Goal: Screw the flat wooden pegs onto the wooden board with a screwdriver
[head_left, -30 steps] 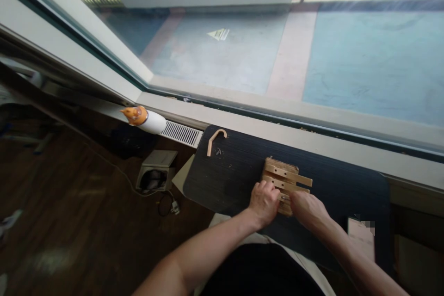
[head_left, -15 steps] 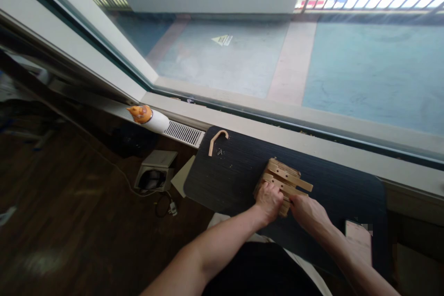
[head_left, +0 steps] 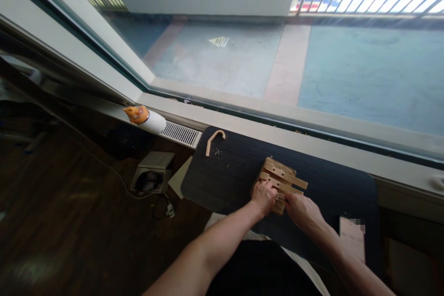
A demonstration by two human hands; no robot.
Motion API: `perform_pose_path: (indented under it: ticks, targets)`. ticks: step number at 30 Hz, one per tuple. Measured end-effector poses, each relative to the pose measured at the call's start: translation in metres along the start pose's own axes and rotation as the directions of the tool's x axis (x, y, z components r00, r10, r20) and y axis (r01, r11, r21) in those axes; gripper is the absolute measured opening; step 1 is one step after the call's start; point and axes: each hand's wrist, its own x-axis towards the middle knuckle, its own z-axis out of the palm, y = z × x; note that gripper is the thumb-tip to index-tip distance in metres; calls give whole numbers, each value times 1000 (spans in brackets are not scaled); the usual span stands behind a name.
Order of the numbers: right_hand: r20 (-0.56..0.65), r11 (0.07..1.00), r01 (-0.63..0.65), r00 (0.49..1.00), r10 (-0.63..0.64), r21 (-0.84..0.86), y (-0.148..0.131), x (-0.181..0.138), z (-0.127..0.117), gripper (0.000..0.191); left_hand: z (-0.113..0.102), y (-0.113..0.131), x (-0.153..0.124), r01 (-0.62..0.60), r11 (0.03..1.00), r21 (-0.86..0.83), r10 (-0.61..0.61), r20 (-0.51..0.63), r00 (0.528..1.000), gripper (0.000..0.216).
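A wooden block [head_left: 278, 209] lies on the dark table, with light wooden strips across its top. The farther strip [head_left: 293, 178] has dark holes and juts past the block on the right. My left hand [head_left: 264, 196] is closed over the nearer holed strip [head_left: 282, 186], fingers bent around its left part. Beside it, my right hand [head_left: 301, 207] is closed, with thumb and fingers pinched together at the strip's near edge. Something thin shows between the two hands, too small to name.
A hook-shaped wooden piece [head_left: 214, 141] and small bits [head_left: 217, 152] lie at the table's [head_left: 239, 157] far left. A phone [head_left: 352, 237] rests by my right forearm. A white bottle with an orange top [head_left: 145, 119] stands on the sill vent, along the window.
The whole view has shifted slightly left. My right fingers have drawn back a little from the left hand, and a thin thing now shows between them. The block stays put.
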Motion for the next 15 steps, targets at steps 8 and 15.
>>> perform_pose_path:
  ticks: [8,15]
  targets:
    - [11,1000,-12,1000,12,-6,-2,0,-4,31,-4,10,-1,-19,990,140,14,35,999,21]
    - [27,999,-28,999,27,22,2,3,-4,30,-29,1,-28,87,949,304,-71,-62,996,27]
